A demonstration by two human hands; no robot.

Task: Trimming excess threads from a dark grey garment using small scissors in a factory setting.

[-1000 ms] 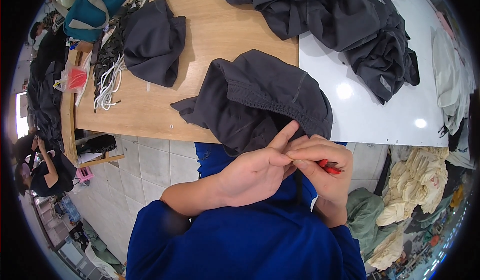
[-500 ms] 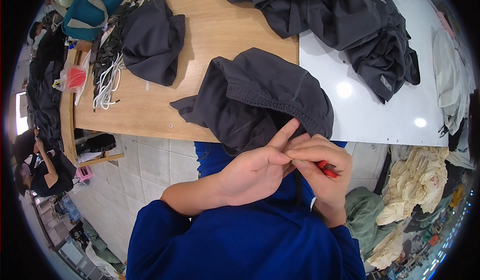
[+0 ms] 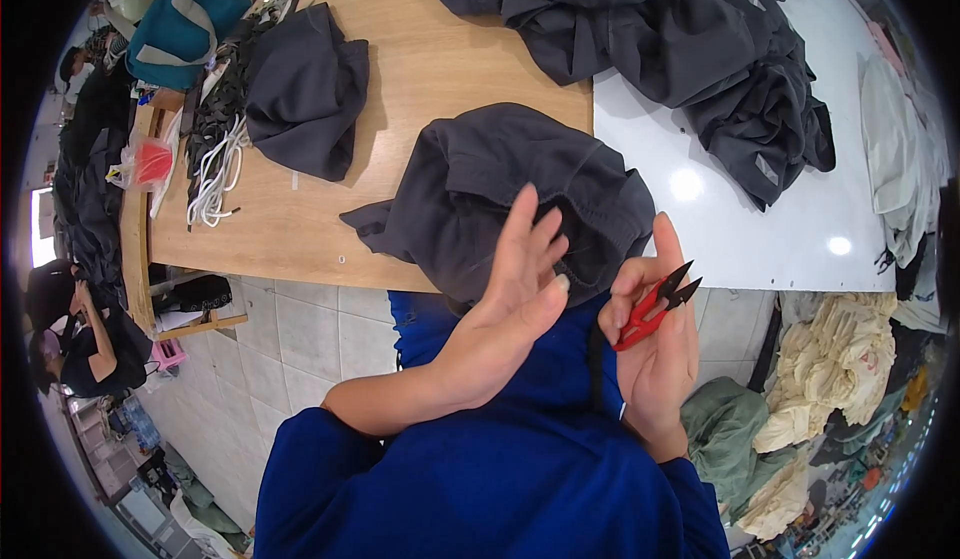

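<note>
A dark grey garment [image 3: 520,144] with a gathered elastic waistband lies bunched at the table's front edge, its opening toward me. Over its near side, my left hand [image 3: 515,294] is open, fingers spread and nothing in them. To the right, my right hand [image 3: 655,344] holds red-handled thread snips [image 3: 650,316] in its palm, their dark blades apart and pointing up and to the right. The index finger of that hand stretches upward beside the garment.
Another grey garment [image 3: 308,94] lies on the wooden table [image 3: 430,49] at left, near white cords [image 3: 215,184] and a teal bag [image 3: 185,29]. A grey garment pile [image 3: 690,59] covers the back right. Cream fabric [image 3: 825,359] is heaped right of the table. A person [image 3: 90,329] is at far left.
My hands, together at the fingertips before, have moved apart. The left fingers have spread, and the right hand has turned, bringing the snips' blades into full view.
</note>
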